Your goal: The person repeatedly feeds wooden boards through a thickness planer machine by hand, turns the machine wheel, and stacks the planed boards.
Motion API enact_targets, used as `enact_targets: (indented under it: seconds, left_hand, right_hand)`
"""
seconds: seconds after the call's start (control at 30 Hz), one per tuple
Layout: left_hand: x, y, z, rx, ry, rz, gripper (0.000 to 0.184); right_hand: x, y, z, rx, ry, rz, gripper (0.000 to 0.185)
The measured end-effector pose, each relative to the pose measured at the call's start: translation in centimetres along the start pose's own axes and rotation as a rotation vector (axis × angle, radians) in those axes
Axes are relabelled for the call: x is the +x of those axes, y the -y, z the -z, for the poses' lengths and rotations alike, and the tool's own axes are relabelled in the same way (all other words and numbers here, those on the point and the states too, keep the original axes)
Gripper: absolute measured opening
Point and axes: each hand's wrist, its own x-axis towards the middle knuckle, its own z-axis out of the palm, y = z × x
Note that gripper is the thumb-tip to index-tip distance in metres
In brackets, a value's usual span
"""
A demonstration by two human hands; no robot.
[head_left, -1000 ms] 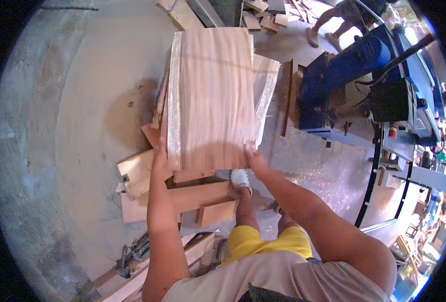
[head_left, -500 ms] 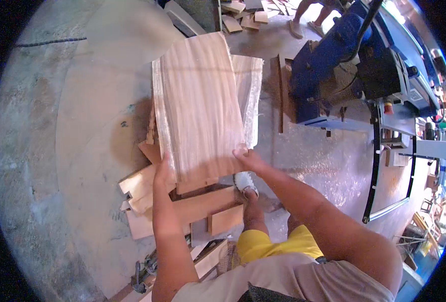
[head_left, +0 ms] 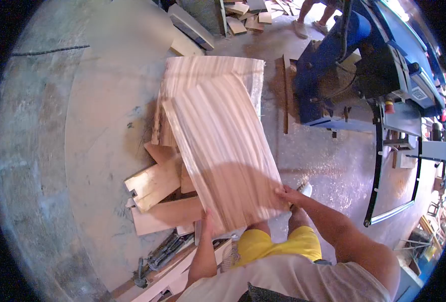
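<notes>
A wide wooden board (head_left: 225, 151) with streaked grain is held between my two hands, tilted across the front of my body. My left hand (head_left: 208, 224) grips its lower left edge, fingers mostly hidden beneath. My right hand (head_left: 287, 195) clasps the lower right edge with the thumb on top. Beyond the held board lies another wide board (head_left: 203, 70) with rough, pale edges, partly covered by it. Beside my left hand, several wood offcuts (head_left: 155, 186) are piled on the floor, one with a notched end.
A blue machine (head_left: 323, 75) stands at the right, with a black-edged frame (head_left: 376, 171) near it. Another person's legs (head_left: 313, 17) show at the top. Wood scraps (head_left: 248, 20) lie at the back. Long dark pieces (head_left: 165, 251) lie at my lower left.
The board in my hands has come toward my body and right, turning somewhat. More of the board behind it now shows. Both hands keep their hold.
</notes>
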Motion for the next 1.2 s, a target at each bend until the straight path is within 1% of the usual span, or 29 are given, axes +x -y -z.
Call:
enact_targets:
  seconds: [0.03, 0.07, 0.1, 0.13, 0.17, 0.2, 0.23, 0.3, 0.37, 0.43, 0.47, 0.5, 0.53, 0.6, 0.63, 0.7, 0.73, 0.77, 0.8, 0.83, 0.87, 0.9, 0.93, 0.97, 1.0, 1.07, 1.13, 1.2]
  left_hand:
    - [-0.7, 1.5, 0.3, -0.008, -0.007, 0.001, 0.072]
    - [-2.0, 2.8, 0.4, -0.055, 0.031, 0.000, 0.073]
    - [-3.2, 3.0, 0.5, -0.080, 0.043, 0.003, 0.073]
    - [-4.4, 3.4, 0.8, -0.105, 0.055, 0.007, 0.074]
    - [-5.6, 2.3, 0.2, -0.053, 0.048, 0.076, 0.074]
    - [-6.1, 1.3, -0.7, -0.006, 0.044, 0.144, 0.075]
    - [-6.1, 0.9, -1.0, -0.022, 0.038, 0.148, 0.075]
    - [-5.6, -0.7, -0.7, -0.005, 0.075, 0.127, 0.082]
    - [-4.6, -3.8, -2.0, -0.111, 0.180, 0.014, 0.091]
    - [-1.2, -7.5, -3.3, -0.293, 0.099, 0.027, 0.090]
    - [1.6, -8.2, -3.0, -0.226, 0.044, 0.029, 0.083]
    - [2.3, -8.8, -3.1, -0.161, -0.011, 0.036, 0.076]
    - [1.6, -8.2, -3.0, -0.176, -0.010, 0.029, 0.076]
    - [-1.4, -10.7, -4.6, -0.081, -0.006, -0.030, 0.062]
    - [-0.9, -9.4, -3.8, -0.082, 0.001, -0.033, 0.062]
    - [-1.5, -6.1, -0.9, -0.219, 0.166, -0.083, 0.056]
    - [-4.3, -6.2, -1.7, -0.221, 0.157, -0.087, 0.056]
    - [-7.6, -5.7, -2.7, -0.214, 0.093, -0.091, 0.057]
    - [-10.8, -6.2, -4.6, -0.211, 0.035, -0.106, 0.058]
    - [-13.6, -6.3, -6.4, -0.223, 0.034, -0.118, 0.058]
    - [-16.7, -5.8, -7.9, -0.299, 0.043, -0.141, 0.059]
    - [-19.0, -4.5, -8.7, -0.374, 0.044, -0.162, 0.060]
    - [-19.6, -2.6, -8.6, -0.384, 0.029, -0.167, 0.060]
    - [-19.4, -0.4, -8.1, -0.417, 0.023, -0.129, 0.060]
    - [-19.7, 1.8, -8.0, -0.453, 0.017, -0.086, 0.061]
    - [-21.6, 5.5, -9.0, -0.482, -0.014, -0.115, 0.061]
    - [-22.7, 8.5, -9.7, -0.507, -0.043, -0.150, 0.062]
    - [-24.2, 13.2, -10.4, -0.656, -0.054, -0.218, 0.062]
  right_hand:
    - [0.8, -3.2, -0.1, 0.110, 0.075, -0.025, 0.075]
    - [1.9, -6.2, 0.2, 0.221, 0.151, -0.058, 0.076]
    - [3.7, -8.9, 0.9, 0.219, 0.162, -0.068, 0.076]
    - [5.5, -11.7, 1.5, 0.308, 0.206, -0.089, 0.076]
    - [6.6, -12.9, 2.0, 0.390, 0.249, -0.107, 0.076]
    - [5.9, -11.0, 1.0, 0.666, 0.179, 0.042, 0.075]
    - [5.1, -8.9, 0.5, 0.653, 0.186, 0.032, 0.075]
    - [4.0, -6.1, 0.0, 0.577, 0.040, -0.024, 0.070]
    - [4.6, -6.6, -0.1, 0.579, 0.035, -0.026, 0.068]
    - [3.9, -6.3, -0.9, 0.601, 0.024, -0.024, 0.066]
    - [2.5, -4.5, -1.4, 0.616, 0.030, -0.032, 0.066]
    - [1.3, -3.4, -2.0, 0.629, 0.035, -0.044, 0.066]
    - [0.7, -3.6, -2.3, 0.613, 0.036, -0.039, 0.066]
    - [-0.5, -4.4, -2.8, 0.598, 0.022, 0.002, 0.065]
    - [-1.8, -4.8, -2.5, 0.596, 0.016, 0.007, 0.065]
    - [-4.8, -5.7, -2.3, 0.595, 0.146, 0.007, 0.065]
    - [-6.7, -5.5, -2.0, 0.581, 0.170, -0.035, 0.068]
    - [-8.0, -6.7, -1.7, 0.578, 0.176, -0.037, 0.068]
    - [-8.7, -8.0, -1.0, 0.503, 0.154, -0.004, 0.069]
    - [-9.5, -8.8, -0.1, 0.426, 0.134, 0.029, 0.071]
    - [-11.2, -8.8, 0.5, 0.396, 0.169, 0.100, 0.071]
    - [-12.2, -9.5, 1.2, 0.385, 0.185, 0.093, 0.071]
    - [-12.9, -10.1, 2.0, 0.294, 0.202, 0.132, 0.072]
    - [-13.4, -10.6, 2.9, 0.202, 0.218, 0.174, 0.072]
    - [-14.5, -10.3, 3.6, 0.190, 0.234, 0.168, 0.072]
    - [-17.5, -8.1, 4.6, 0.119, 0.283, 0.222, 0.073]
    - [-20.0, -7.2, 5.3, 0.100, 0.322, 0.189, 0.073]
    - [-21.9, -7.7, 5.6, 0.084, 0.358, 0.123, 0.073]
